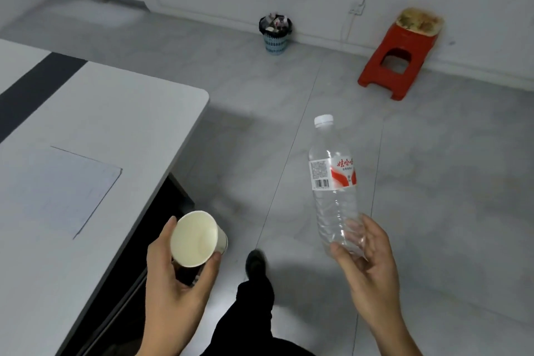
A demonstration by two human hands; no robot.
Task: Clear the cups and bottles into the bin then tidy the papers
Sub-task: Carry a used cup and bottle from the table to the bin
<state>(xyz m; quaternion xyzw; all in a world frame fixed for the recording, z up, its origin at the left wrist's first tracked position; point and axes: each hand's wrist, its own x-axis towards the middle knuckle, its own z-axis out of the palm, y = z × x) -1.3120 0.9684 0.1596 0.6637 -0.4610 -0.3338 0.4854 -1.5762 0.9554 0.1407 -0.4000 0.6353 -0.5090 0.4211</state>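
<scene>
My left hand (176,277) grips a white paper cup (195,238), tilted so its empty inside faces me, just off the table's right edge. My right hand (368,266) holds the base of a clear plastic bottle (332,182) with a white cap and a red-and-white label; it stands nearly upright over the floor. A small blue bin (275,43) with a black liner, filled with rubbish, stands far ahead against the wall. A sheet of paper (57,188) lies flat on the white table (121,113) at my left.
A red plastic stool (400,58) with something yellowish on top stands by the wall at the right. Grey tiled floor stretches between me and the bin. My dark trouser leg and shoe (255,263) show below, between my hands. A dark strip crosses the table's far left.
</scene>
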